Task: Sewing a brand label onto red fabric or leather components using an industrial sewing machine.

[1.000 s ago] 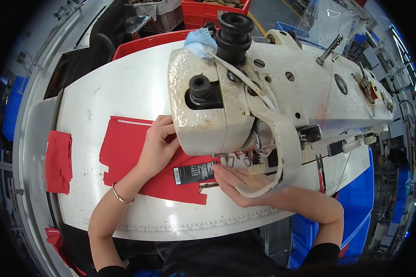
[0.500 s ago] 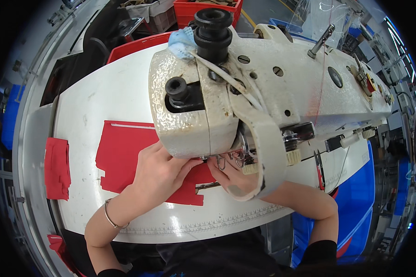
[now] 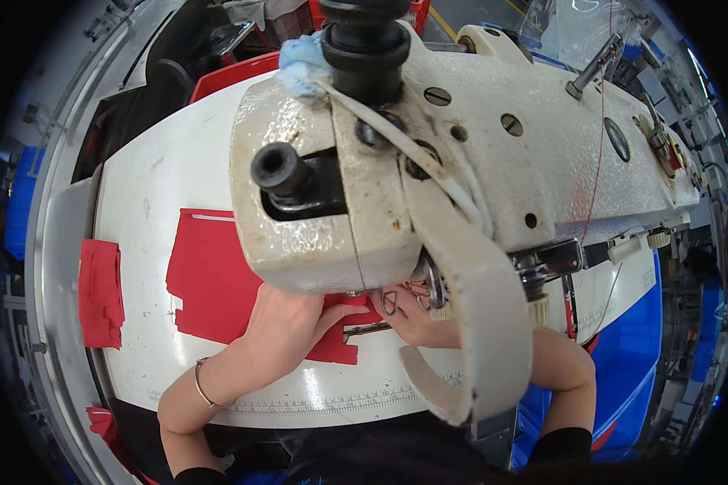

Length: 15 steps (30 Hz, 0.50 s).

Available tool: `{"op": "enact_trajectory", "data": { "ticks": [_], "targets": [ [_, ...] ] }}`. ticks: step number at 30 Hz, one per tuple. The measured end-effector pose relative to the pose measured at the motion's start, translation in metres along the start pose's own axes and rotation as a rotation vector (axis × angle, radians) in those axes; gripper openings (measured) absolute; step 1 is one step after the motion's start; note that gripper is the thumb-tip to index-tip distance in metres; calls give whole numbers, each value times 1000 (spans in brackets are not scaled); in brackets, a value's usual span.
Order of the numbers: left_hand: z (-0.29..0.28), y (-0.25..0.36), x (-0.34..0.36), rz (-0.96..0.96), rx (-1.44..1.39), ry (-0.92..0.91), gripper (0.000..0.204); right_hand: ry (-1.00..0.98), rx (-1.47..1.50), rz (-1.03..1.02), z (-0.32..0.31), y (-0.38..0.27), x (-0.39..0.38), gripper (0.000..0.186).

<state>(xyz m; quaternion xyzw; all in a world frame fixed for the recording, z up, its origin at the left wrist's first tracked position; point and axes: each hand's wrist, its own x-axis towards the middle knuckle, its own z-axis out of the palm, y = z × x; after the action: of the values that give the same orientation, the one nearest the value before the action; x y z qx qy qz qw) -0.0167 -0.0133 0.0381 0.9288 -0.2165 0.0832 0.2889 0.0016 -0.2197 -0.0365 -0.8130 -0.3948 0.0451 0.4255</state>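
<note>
A piece of red fabric (image 3: 206,279) lies flat on the white table beneath the head of a sewing machine (image 3: 299,250). My left hand (image 3: 287,327) rests on the fabric, thumb and fingers closed on a fold of it close to the needle area. Across from it, my right hand (image 3: 421,322) has its fingers pressed together at the fabric's right edge, partly covered by the machine's curved lever (image 3: 493,323). The machine head hides the needle and some fingertips. A dark slot in the table (image 3: 366,329) shows between the hands.
Another folded red piece (image 3: 100,293) lies at the table's left edge. Red-handled snippers (image 3: 570,311) lie to the right of the machine. A blue bin (image 3: 623,364) stands at the right, and a red crate (image 3: 226,77) behind the table. A printed ruler (image 3: 323,408) runs along the front edge.
The view has shifted nearer to the machine head, which looks larger and covers more of the fabric. Both hands stay at the fabric beneath it; the fabric has hardly moved.
</note>
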Motion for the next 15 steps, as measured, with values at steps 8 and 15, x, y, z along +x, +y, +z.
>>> {"op": "enact_trajectory", "data": {
  "ticks": [8, 15],
  "targets": [
    [20, -20, -12, -166, -412, 34, 15, 119, -393, -369, -1, -3, 3, 36],
    [16, -19, -13, -252, -475, -12, 15, 212, -573, -421, -9, -13, 7, 25]
  ]
}}
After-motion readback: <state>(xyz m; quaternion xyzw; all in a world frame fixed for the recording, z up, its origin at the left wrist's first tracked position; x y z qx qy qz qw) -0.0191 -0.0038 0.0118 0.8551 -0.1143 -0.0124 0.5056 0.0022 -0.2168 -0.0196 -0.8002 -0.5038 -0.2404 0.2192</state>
